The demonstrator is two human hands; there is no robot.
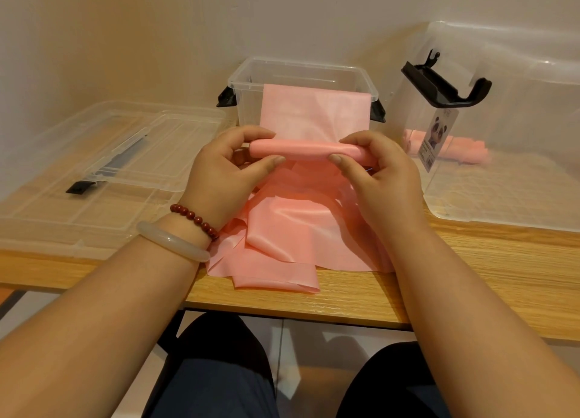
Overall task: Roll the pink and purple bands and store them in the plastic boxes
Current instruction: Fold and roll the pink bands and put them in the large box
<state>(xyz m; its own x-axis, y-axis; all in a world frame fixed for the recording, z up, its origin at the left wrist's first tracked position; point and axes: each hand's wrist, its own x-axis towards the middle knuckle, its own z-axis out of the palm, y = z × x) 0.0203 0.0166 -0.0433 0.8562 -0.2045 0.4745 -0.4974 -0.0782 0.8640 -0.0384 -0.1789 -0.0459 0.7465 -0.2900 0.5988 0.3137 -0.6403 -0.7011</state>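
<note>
Partly rolled into a tight tube: glossy pink stretch band [306,150]. Pinched at its 9 o'clock end by left hand [219,172], at its 3 o'clock end by right hand [376,175], fingers curled over, thumbs on near side. Unrolled length draped at 12 o'clock over rim of small clear plastic box [301,67]; slack heaped at 6 o'clock on wooden table [470,260]. At 3 o'clock, large clear plastic bin [518,166] holding pink rolls [464,149].

Warm, even indoor light, faint glare on the right clear box [533,103], picture slightly soft, worktop [470,276] edge bowed by the lens.
</note>
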